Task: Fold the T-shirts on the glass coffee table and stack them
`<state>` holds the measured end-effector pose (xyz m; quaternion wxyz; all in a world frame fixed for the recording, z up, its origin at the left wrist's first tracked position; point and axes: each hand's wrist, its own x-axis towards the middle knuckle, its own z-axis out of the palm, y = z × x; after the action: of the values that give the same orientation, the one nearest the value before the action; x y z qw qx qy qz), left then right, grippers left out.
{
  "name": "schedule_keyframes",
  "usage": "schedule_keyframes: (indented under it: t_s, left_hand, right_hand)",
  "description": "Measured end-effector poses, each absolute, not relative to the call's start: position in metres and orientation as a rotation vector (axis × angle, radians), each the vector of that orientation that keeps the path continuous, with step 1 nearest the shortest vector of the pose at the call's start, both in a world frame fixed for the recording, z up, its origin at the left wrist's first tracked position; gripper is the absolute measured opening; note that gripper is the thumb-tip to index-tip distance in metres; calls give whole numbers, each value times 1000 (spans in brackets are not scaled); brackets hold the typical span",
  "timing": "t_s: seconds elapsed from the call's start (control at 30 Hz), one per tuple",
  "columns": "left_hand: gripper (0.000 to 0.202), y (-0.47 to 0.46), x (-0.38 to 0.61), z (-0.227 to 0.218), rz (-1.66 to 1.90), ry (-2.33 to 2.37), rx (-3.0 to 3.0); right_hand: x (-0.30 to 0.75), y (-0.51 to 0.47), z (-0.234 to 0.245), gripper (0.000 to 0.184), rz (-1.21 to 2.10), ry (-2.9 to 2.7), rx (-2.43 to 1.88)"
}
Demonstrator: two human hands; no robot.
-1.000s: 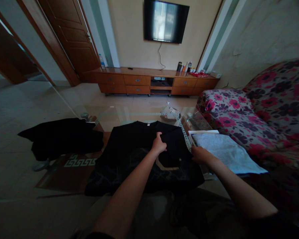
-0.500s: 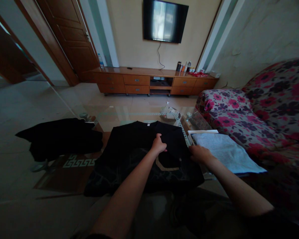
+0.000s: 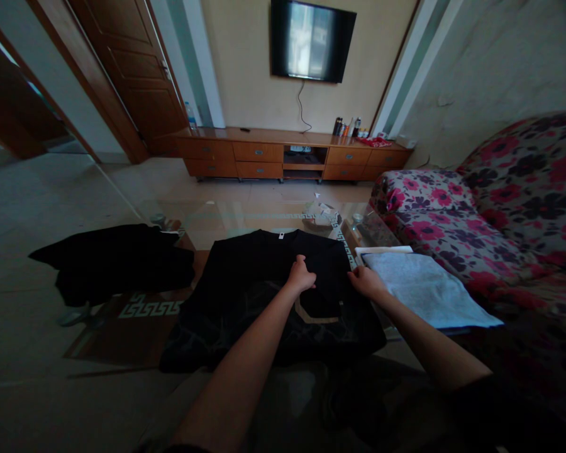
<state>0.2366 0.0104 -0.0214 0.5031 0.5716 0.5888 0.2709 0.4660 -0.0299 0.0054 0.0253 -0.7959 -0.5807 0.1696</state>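
A black T-shirt [image 3: 245, 277] with a white neck label and a patterned lower part lies spread on the glass table, its collar at the far side. My left hand [image 3: 302, 274] is on the shirt right of its middle, fingers closed in a pinch on the fabric. At the shirt's right edge, my right hand [image 3: 368, 281] has its fingers drawn together on the cloth. The fingertips of both hands are partly hidden. Just right of that hand lies a folded light grey garment [image 3: 429, 289].
Another black garment [image 3: 122, 261] lies on the left of the glass table [image 3: 245, 211]. A flowered sofa [image 3: 448, 220] stands at the right. Against the far wall is a wooden TV cabinet [image 3: 259, 153] with bottles and cans, below a television [image 3: 314, 41].
My right hand has moved slightly left and up along the shirt's right edge. The left hand stays in nearly the same place on the shirt.
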Motion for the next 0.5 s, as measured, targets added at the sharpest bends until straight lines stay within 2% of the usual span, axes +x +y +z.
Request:
schedule_keyframes:
  t_s: [0.2,0.33,0.5]
  left_hand:
    - [87,14,236,-28,636,1443,1438]
    - [84,14,237,-30,640,1449,1462]
    - [80,12,237,-29,641,1453,1485]
  right_hand:
    - [473,-24,3,41,688,-1623,-2449]
    - [474,-23,1,46,830,-1554,-2413]
    - [473,-16,0,44,874,-1545,-2428]
